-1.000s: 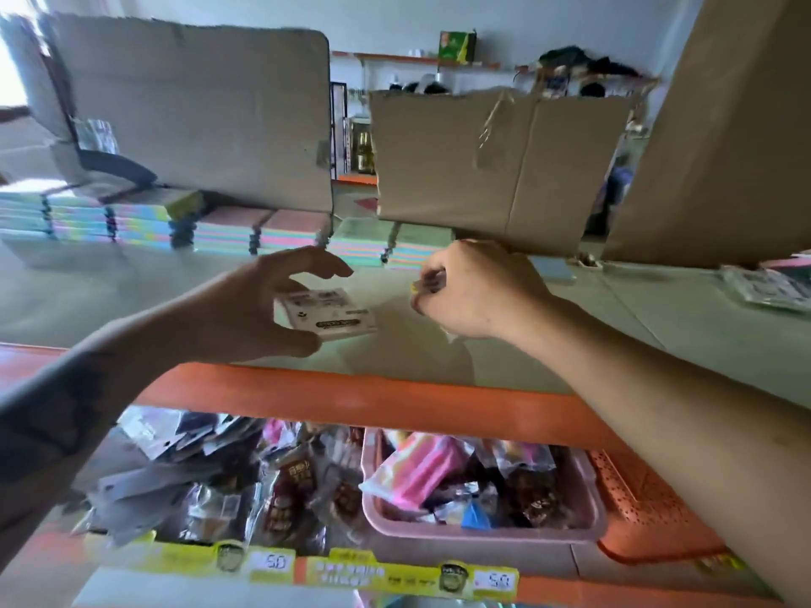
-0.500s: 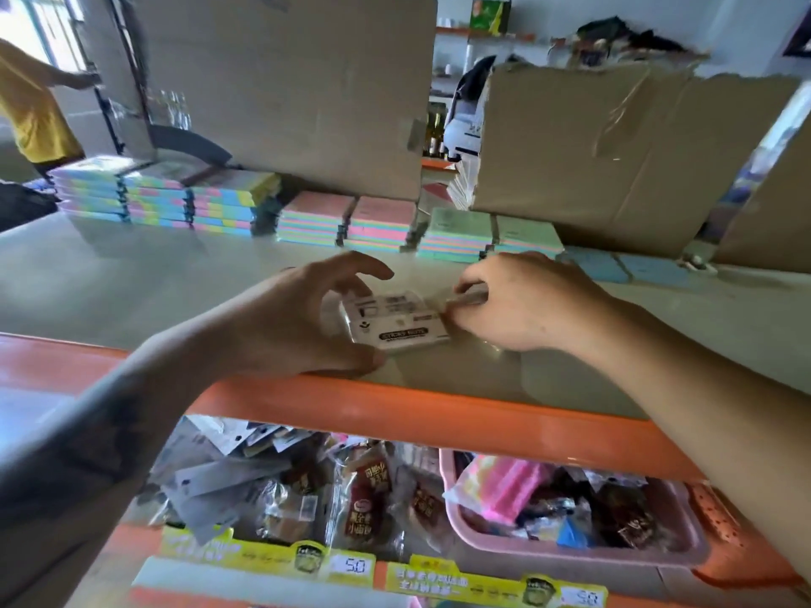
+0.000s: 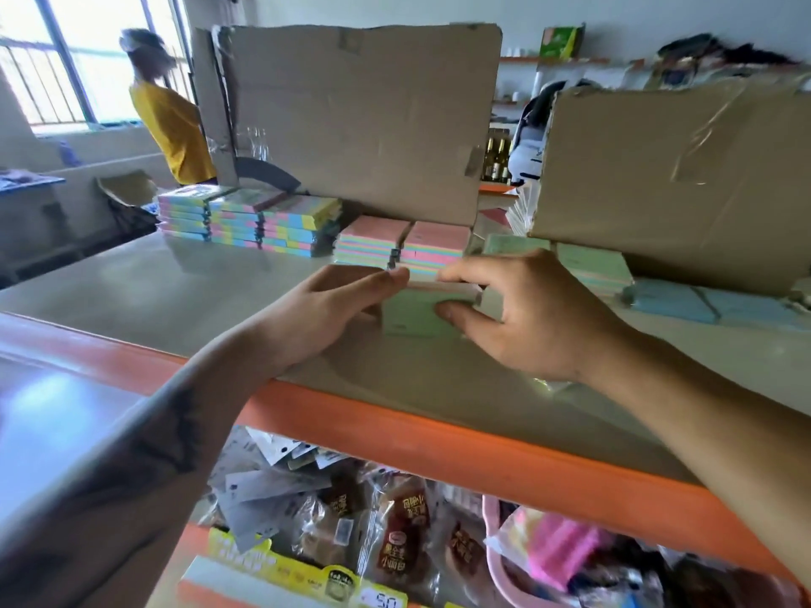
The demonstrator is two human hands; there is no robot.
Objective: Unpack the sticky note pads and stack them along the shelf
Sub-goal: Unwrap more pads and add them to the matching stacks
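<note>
Half a second ago the sticky note pad (image 3: 414, 315) showed its white printed label face between the two hands; now that label is out of sight and a plain pale green face is turned toward the camera, with a pinkish edge along its top. The pad has also risen from low over the shelf top (image 3: 175, 296) to stand on edge between the hands, and the view has swung left, so that a person in a yellow top (image 3: 173, 125) by the window is now in sight. The left hand (image 3: 327, 315) reaches in from the lower left with its fingers nearly straight and together, the fingertips at the pad's upper left corner and the palm against its left side. The right hand (image 3: 526, 318) comes from the right with the fingers curled over the pad's top edge and the thumb pressed on the green face, pinching the pad. The pad is held just above the grey shelf top, in front of the pink-topped stacks (image 3: 401, 245) that line the back beside the multicoloured stacks (image 3: 250, 219) and below the upright cardboard sheet (image 3: 360, 120). Blur hides whether any wrapper is on the pad.
</note>
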